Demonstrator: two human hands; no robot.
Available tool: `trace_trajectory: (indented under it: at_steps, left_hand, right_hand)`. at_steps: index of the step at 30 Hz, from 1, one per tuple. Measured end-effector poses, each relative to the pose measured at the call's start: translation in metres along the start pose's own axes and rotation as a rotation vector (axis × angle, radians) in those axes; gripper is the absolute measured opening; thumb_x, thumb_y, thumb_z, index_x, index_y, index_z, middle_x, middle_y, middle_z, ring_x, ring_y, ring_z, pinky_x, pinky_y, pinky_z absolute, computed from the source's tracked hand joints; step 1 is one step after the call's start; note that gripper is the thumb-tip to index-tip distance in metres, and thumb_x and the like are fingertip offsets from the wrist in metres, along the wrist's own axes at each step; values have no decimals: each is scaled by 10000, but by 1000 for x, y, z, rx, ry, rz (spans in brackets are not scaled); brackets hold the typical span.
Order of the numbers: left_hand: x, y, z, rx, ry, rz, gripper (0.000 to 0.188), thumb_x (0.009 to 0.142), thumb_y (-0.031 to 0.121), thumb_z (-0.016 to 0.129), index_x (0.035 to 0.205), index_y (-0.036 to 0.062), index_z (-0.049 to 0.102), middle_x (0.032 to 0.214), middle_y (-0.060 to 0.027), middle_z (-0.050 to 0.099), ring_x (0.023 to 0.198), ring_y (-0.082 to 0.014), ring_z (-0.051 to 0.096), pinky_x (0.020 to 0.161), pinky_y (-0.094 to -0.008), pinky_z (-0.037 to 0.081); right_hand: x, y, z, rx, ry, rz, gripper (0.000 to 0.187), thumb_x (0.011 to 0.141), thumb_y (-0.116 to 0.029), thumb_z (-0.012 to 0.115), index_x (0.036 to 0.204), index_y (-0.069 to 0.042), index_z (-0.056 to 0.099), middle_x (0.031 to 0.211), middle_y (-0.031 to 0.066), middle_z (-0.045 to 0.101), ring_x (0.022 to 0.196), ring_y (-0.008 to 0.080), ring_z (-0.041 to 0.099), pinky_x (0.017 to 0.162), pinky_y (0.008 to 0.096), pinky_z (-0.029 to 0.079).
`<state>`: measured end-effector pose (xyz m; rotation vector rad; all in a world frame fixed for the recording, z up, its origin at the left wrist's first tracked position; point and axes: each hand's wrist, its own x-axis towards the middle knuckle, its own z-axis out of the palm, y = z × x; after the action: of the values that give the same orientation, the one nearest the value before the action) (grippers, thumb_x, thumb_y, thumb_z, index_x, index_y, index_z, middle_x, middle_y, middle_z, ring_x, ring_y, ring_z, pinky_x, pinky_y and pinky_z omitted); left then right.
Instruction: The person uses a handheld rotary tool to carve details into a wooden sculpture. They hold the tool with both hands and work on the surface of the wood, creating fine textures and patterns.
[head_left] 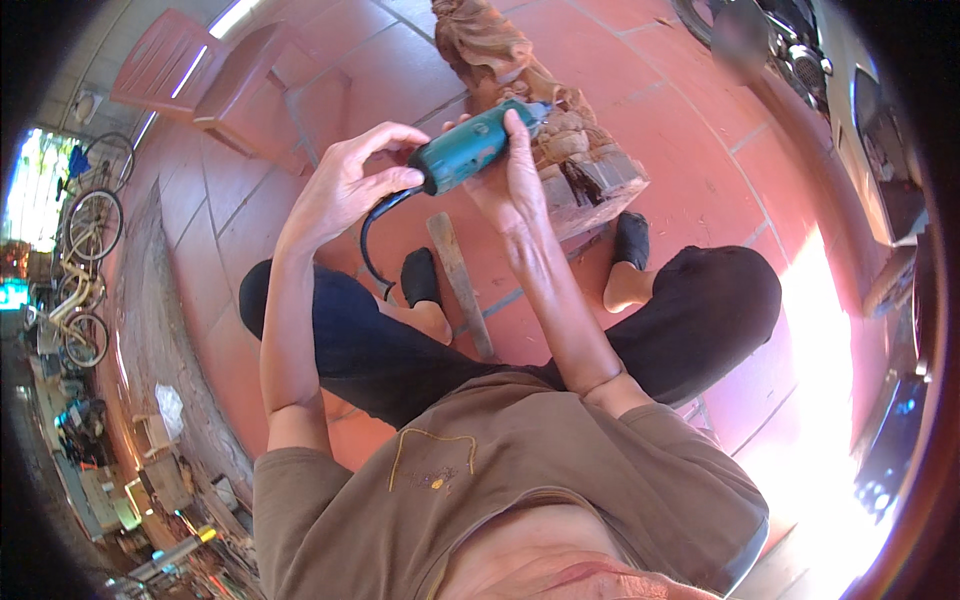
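Note:
A teal corded power tool [465, 153] is held up in front of me, slanting with its metal tip toward the upper right. My right hand [508, 180] supports its body from beneath, thumb laid along the side near the front. At the black rear end, the thumb and fingers of my left hand [355, 175] grip lightly around it. From that end a black cord [366, 240] loops down toward the floor. Just beyond the tip stands a carved wooden sculpture [575, 140] with draped, rounded shapes; the tool partly covers it. Whether the tip touches the wood I cannot tell.
A wooden stick [458, 285] lies on the tiled floor between my feet. A pink plastic chair [225, 85] stands at the far left, with bicycles [90, 255] beyond a long log [160, 310]. Tools and clutter fill the lower left; a motorbike [800, 60] is at the upper right.

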<state>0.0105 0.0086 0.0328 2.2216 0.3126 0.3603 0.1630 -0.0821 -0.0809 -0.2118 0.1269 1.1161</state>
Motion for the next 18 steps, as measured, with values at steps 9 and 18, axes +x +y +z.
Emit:
trace_trajectory:
  at_steps: [9,18]
  left_hand:
    - [-2,5,-2,19,-12,-59,352,820,102,747,1125,4,602,1015,-65,656,979,-164,620,905,-322,502]
    - [-6,0,-2,131,-18,-14,339,819,104,745,1116,29,600,1024,-86,661,974,-196,645,889,-346,502]
  right_hand:
    - [-6,7,5,-19,36,-32,530,913,-370,681,1232,-9,458,1095,148,612,1064,316,622,993,468,494]
    - [-5,12,5,-50,31,-51,478,901,-338,703,1201,-32,492,1090,134,618,1057,304,631,990,449,497]
